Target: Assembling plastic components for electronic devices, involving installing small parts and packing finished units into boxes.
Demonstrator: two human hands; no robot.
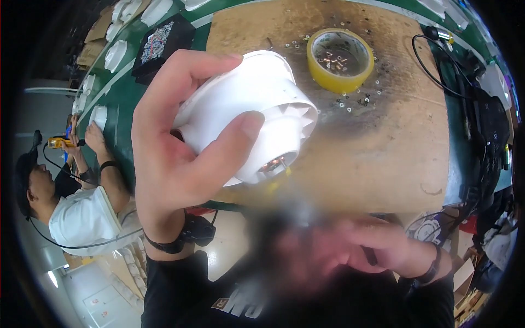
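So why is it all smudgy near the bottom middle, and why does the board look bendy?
In the head view, the right hand is badly blurred, though whether from movement or closeness I can't tell; in that same view, the left hand and the white plastic piece look clearer; also there, the fisheye lens bends the brown board's edges.

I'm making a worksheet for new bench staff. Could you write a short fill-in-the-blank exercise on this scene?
1. The left hand holds a plastic part coloured ____.
2. The tape roll is ____ in colour.
3. Small copper-coloured pieces lie ____ the tape roll's ring.
4. The black tray stands on a tabletop coloured ____.

Missing words: white; yellow; inside; green.
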